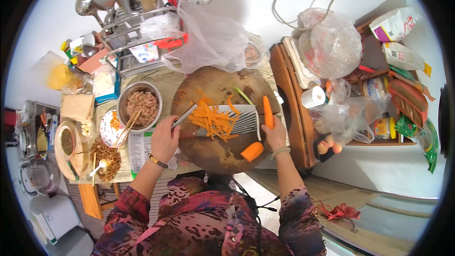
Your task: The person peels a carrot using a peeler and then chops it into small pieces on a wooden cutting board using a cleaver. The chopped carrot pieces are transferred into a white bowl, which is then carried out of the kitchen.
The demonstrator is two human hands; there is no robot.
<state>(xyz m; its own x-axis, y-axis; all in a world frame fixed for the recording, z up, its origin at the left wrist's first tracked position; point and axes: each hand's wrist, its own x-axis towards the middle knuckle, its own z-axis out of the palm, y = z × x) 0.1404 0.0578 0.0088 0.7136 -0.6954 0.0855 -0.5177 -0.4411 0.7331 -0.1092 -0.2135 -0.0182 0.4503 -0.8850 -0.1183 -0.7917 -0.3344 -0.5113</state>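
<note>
My left hand [165, 140] grips the handle of a metal peeler [185, 114] over the left part of a round wooden chopping board [220, 158]. In my right hand [275, 134], at the board's right edge, is a slim orange carrot [268, 108], pointing away from me. Between the hands a cleaver [249, 117] lies flat, its wooden handle towards my left hand. Orange carrot peelings [213, 122] are heaped over the blade and partly hide it. A thick carrot piece [252, 152] rests nearer to me, and a green stem [243, 95] lies beyond the blade.
Left of the board stand a steel bowl of minced meat [142, 105] with chopsticks [128, 128] and a patterned plate [113, 124]. A metal rack [121, 58] and a plastic bag [213, 39] are behind. Rightward are a wooden cabinet [296, 113] and a paper roll [313, 96].
</note>
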